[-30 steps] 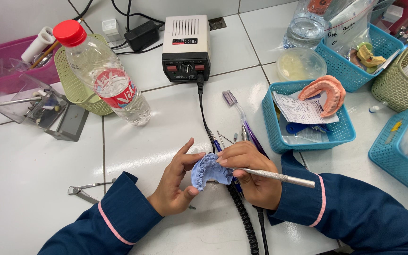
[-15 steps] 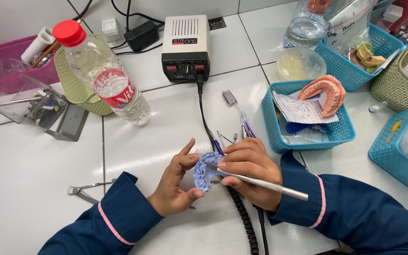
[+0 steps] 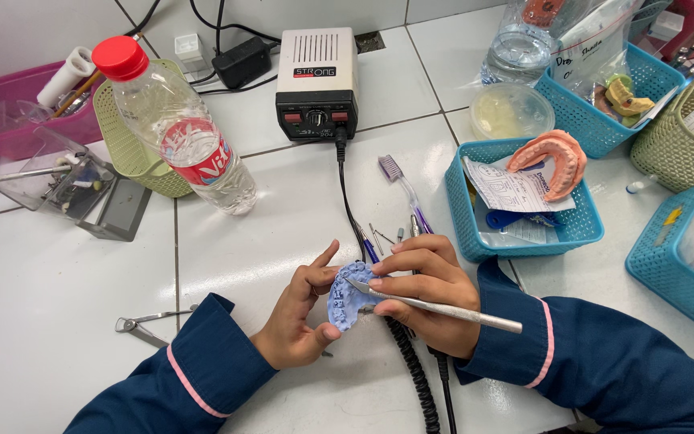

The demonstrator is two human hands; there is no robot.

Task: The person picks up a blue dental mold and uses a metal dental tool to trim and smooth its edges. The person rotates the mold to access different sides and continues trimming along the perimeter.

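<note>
My left hand (image 3: 299, 317) holds a blue dental cast (image 3: 348, 296) between thumb and fingers, low in the middle of the white tiled bench. My right hand (image 3: 423, 289) grips a thin metal carving instrument (image 3: 443, 309) like a pen. Its pointed tip rests on the upper edge of the cast. The instrument's handle points right, over my dark blue sleeve. Part of the cast is hidden behind my right fingers.
A black coiled cable (image 3: 411, 370) runs from a grey control box (image 3: 316, 80) past my hands. A plastic water bottle (image 3: 178, 133), a purple toothbrush (image 3: 402, 189), small burs, a teal basket (image 3: 588, 233) holding a pink cast (image 3: 556, 161), other baskets and metal pliers (image 3: 142, 325) stand around.
The blue cast has turned more upright in my left hand. The instrument's tip has shifted onto its upper edge, and my right hand has moved slightly.
</note>
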